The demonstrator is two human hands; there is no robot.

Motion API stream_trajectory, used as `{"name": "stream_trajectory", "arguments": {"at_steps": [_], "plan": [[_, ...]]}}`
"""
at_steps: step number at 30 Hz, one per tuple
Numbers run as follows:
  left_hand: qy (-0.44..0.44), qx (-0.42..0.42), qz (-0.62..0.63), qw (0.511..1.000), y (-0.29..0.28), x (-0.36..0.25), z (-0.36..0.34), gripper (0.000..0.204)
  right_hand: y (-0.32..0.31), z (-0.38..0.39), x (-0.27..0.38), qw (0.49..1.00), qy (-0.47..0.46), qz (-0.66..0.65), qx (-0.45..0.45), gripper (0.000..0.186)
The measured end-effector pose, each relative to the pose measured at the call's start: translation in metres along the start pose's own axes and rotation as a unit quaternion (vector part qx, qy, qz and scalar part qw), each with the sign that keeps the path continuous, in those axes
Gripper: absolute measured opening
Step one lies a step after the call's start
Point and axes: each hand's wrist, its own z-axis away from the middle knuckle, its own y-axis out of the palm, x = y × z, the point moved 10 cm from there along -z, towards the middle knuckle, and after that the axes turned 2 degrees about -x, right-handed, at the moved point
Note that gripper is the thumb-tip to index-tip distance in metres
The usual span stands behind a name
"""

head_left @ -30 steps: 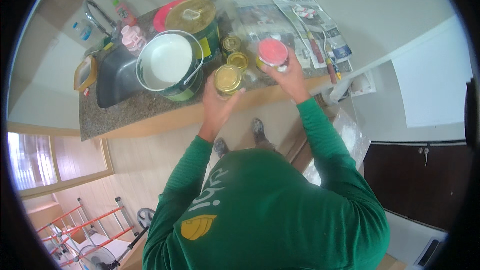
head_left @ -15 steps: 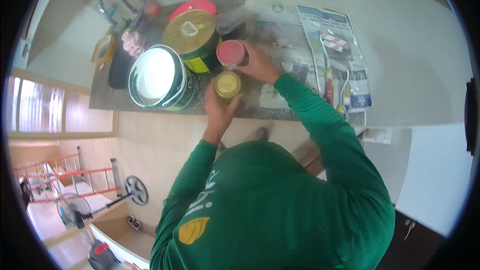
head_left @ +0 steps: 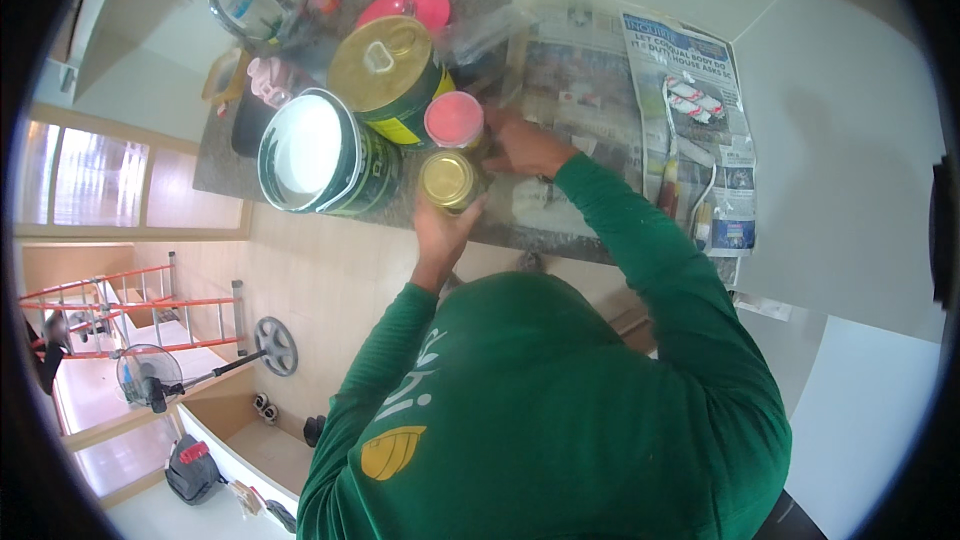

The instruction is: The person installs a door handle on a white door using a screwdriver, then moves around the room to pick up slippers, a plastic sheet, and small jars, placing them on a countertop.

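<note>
My left hand (head_left: 440, 237) curls round the near side of a small jar with a gold lid (head_left: 447, 181), thumb at its right. Just beyond it stands a pink-lidded tub (head_left: 454, 119), close against a large green paint can with a gold top (head_left: 380, 65). My right hand (head_left: 527, 144) is right beside the tub and the jar; its fingers are blurred and partly hidden, so their grip does not show. Left of my left hand is an open green bucket of white paint (head_left: 308, 152) with a wire handle.
Newspaper (head_left: 580, 50) covers the right of the counter, with a paint roller (head_left: 693, 98) and brushes (head_left: 703, 224) on it. A sink tap (head_left: 240, 0), a pink bottle (head_left: 268, 78) and a pink-red lid (head_left: 415, 6) lie at the back left. A fan (head_left: 150, 378) stands behind at left.
The pink-lidded tub has shifted slightly left and nearer, toward the gold-lidded jar. My right hand has slid from the tub's far right side down along its right. The view has tilted slightly.
</note>
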Motion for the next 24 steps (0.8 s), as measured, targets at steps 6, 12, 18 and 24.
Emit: {"name": "stream_trajectory", "arguments": {"at_steps": [6, 12, 18, 24], "plan": [[-0.046, 0.010, 0.003, 0.999, -0.004, 0.008, 0.003, 0.059, 0.027, -0.009, -0.034, 1.000, 0.001, 0.000, 0.012, 0.080], [-0.057, 0.029, 0.005, 0.998, -0.009, 0.013, 0.002, 0.057, 0.022, -0.005, -0.036, 1.000, 0.016, -0.020, -0.003, 0.081], [-0.049, 0.021, 0.038, 0.998, -0.029, 0.003, 0.007, 0.047, -0.003, -0.004, -0.016, 0.993, 0.063, -0.080, -0.060, 0.077], [-0.030, 0.060, -0.009, 0.998, -0.035, -0.026, -0.002, 0.047, -0.045, 0.016, -0.007, 0.988, 0.100, -0.044, -0.109, 0.073]]}}
